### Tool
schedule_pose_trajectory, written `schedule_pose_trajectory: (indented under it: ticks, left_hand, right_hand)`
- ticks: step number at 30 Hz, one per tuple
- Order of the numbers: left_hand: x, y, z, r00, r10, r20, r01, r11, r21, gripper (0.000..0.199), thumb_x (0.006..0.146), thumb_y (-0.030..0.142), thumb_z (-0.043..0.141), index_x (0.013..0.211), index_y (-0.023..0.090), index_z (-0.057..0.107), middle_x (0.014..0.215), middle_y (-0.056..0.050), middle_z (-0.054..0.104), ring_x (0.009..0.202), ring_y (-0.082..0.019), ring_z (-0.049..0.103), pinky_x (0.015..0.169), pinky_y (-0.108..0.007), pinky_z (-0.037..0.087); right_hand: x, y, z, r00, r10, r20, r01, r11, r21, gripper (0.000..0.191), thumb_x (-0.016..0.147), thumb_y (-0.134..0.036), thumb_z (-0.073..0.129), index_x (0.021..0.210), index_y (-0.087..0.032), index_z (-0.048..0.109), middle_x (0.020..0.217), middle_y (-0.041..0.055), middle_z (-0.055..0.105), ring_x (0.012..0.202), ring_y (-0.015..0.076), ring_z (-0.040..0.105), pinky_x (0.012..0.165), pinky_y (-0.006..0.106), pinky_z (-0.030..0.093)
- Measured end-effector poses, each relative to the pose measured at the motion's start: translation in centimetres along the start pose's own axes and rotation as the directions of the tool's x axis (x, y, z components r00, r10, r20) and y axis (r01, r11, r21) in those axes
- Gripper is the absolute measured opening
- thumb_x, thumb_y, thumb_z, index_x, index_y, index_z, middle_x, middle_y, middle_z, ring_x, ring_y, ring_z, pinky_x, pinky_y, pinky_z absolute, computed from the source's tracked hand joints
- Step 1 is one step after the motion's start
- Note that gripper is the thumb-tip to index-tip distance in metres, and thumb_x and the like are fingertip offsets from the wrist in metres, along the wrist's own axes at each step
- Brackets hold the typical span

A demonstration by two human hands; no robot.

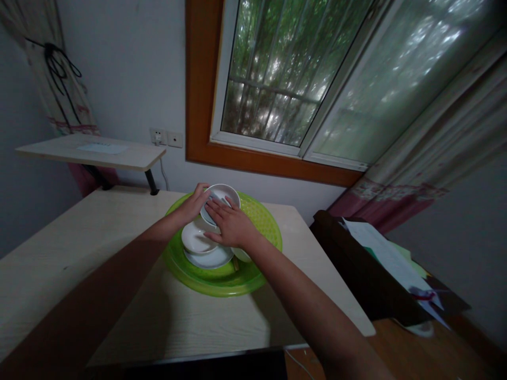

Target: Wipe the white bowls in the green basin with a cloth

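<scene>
On the table stands a round green plastic basin (pixel 273 232) with white dishes in it. My left hand (pixel 194 205) grips the left rim of a tilted white bowl (pixel 227 191), which faces me at the back of the basin. My right hand (pixel 233 224) reaches into that bowl with its fingers stretched out over the inner surface. A small greyish patch shows by its fingertips; I cannot tell what it is. Below lie another white bowl (pixel 195 240) and a white plate (pixel 212 258). Part of a pale dish (pixel 242 255) shows under my right wrist.
The pale wooden table (pixel 214 324) reaches to the wall under the window (pixel 277 79). A raised shelf (pixel 59 150) bearing a paper sheet (pixel 103 148) stands at the left. Papers (pixel 390 258) lie on a dark piece of furniture (pixel 352 269) at the right.
</scene>
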State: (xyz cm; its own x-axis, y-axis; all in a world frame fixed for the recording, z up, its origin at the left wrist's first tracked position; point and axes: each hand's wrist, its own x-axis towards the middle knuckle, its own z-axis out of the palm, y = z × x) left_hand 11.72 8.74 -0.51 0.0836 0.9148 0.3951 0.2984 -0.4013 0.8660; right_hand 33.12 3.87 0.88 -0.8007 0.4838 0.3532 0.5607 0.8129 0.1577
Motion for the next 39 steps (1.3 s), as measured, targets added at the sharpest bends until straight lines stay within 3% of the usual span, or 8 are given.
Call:
schedule_pose_trajectory:
  ticks: [8, 15, 20, 23, 27, 31, 35, 39]
  left_hand:
    - [0.1, 0.2, 0.0, 0.999, 0.021, 0.035, -0.020, 0.999, -0.045, 0.045, 0.099, 0.059, 0.048, 0.126, 0.023, 0.056, 0.124, -0.011, 0.070, 0.118, -0.030, 0.068, 0.109, -0.046, 0.055]
    - [0.2, 0.0, -0.1, 1.000, 0.023, -0.013, -0.024, 0.998, -0.057, 0.052, 0.099, 0.051, 0.053, 0.142, 0.022, 0.052, 0.111, -0.008, 0.066, 0.097, -0.026, 0.065, 0.088, -0.039, 0.055]
    - [0.0, -0.1, -0.2, 0.999, 0.030, -0.014, -0.031, 0.997, -0.064, 0.052, 0.101, 0.050, 0.053, 0.146, 0.024, 0.048, 0.101, -0.003, 0.060, 0.083, -0.022, 0.059, 0.079, -0.035, 0.050]
    - [-0.1, 0.2, -0.3, 0.999, 0.034, -0.020, -0.035, 0.999, -0.035, 0.051, 0.102, 0.051, 0.052, 0.145, 0.024, 0.047, 0.108, -0.005, 0.061, 0.090, -0.023, 0.060, 0.084, -0.037, 0.051]
    - [-0.3, 0.3, -0.4, 0.998, 0.044, -0.034, -0.044, 0.999, 0.004, 0.050, 0.101, 0.052, 0.051, 0.142, 0.024, 0.048, 0.120, -0.008, 0.063, 0.101, -0.025, 0.062, 0.092, -0.039, 0.053]
    - [-0.2, -0.2, -0.3, 0.999, 0.043, -0.004, -0.043, 0.999, 0.008, 0.050, 0.101, 0.053, 0.051, 0.142, 0.024, 0.048, 0.116, -0.006, 0.065, 0.100, -0.024, 0.063, 0.093, -0.039, 0.054]
    - [0.0, -0.4, -0.2, 0.997, 0.066, -0.037, -0.065, 0.998, 0.013, 0.046, 0.102, 0.055, 0.048, 0.136, 0.025, 0.050, 0.131, -0.010, 0.065, 0.116, -0.026, 0.064, 0.106, -0.041, 0.054]
    - [0.0, 0.1, -0.3, 1.000, 0.026, -0.013, -0.026, 1.000, 0.017, 0.042, 0.102, 0.055, 0.044, 0.130, 0.025, 0.053, 0.131, -0.011, 0.067, 0.122, -0.028, 0.065, 0.114, -0.045, 0.053]
  right_hand:
    - [0.2, 0.0, -0.6, 0.990, 0.144, -0.009, -0.144, 0.981, -0.127, 0.086, 0.097, -0.039, 0.081, 0.167, 0.002, 0.050, 0.177, 0.0282, 0.042, 0.167, 0.0401, 0.039, 0.143, 0.057, 0.018]
    - [0.8, -1.0, -1.8, 0.972, 0.235, 0.025, -0.224, 0.949, -0.221, 0.054, 0.105, -0.036, 0.070, 0.143, 0.002, 0.073, 0.152, 0.0280, 0.069, 0.147, 0.0382, 0.060, 0.140, 0.054, 0.025]
    - [0.9, -1.2, -2.2, 0.960, 0.240, 0.146, -0.214, 0.961, -0.174, 0.027, 0.105, -0.029, 0.070, 0.118, -0.008, 0.083, 0.124, 0.0222, 0.081, 0.124, 0.0330, 0.072, 0.117, 0.045, 0.050]
    - [0.8, -1.0, -2.2, 0.963, 0.193, 0.189, -0.165, 0.974, -0.154, 0.023, 0.108, -0.022, 0.064, 0.117, -0.010, 0.081, 0.117, 0.0201, 0.081, 0.116, 0.0328, 0.074, 0.104, 0.043, 0.056]
    - [0.6, -0.7, -2.1, 0.973, 0.086, 0.215, -0.060, 0.990, -0.125, 0.025, 0.112, -0.017, 0.056, 0.119, -0.011, 0.079, 0.117, 0.0193, 0.081, 0.112, 0.0312, 0.076, 0.101, 0.042, 0.057]
    - [0.4, -0.4, -1.8, 0.981, -0.021, 0.191, 0.027, 0.999, -0.033, 0.033, 0.106, -0.023, 0.070, 0.135, -0.009, 0.075, 0.139, 0.0204, 0.077, 0.124, 0.0316, 0.074, 0.112, 0.042, 0.055]
    - [0.2, -0.1, -0.9, 0.993, -0.079, 0.083, 0.077, 0.997, 0.029, 0.061, 0.106, -0.038, 0.073, 0.158, -0.008, 0.062, 0.164, 0.0224, 0.062, 0.150, 0.0349, 0.061, 0.134, 0.051, 0.039]
    - [0.1, 0.0, -0.1, 0.997, -0.057, 0.046, 0.056, 0.998, 0.037, 0.079, 0.107, -0.051, 0.070, 0.169, -0.006, 0.049, 0.175, 0.0256, 0.047, 0.163, 0.0357, 0.048, 0.141, 0.057, 0.025]
